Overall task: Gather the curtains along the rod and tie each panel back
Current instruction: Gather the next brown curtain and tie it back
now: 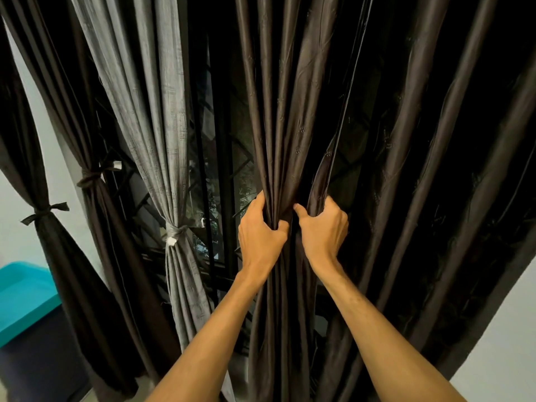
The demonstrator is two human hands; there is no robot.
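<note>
**Three panels tied, the fourth in your hands**

On your left, the far dark panel (43,211), the second dark panel (90,178) and the grey panel (174,233) hang cinched with ties. Straight ahead, your left hand (262,230) clutches bunched folds of the brown satin panel (290,126). Your right hand (324,227) pinches the next pleat. The rest spreads loose rightward, untied.

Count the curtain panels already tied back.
3: the far-left dark panel, the second dark panel right of it, and the grey panel. The shiny dark panel in the left hand and right hand is untied; others may hang out of frame.
</note>
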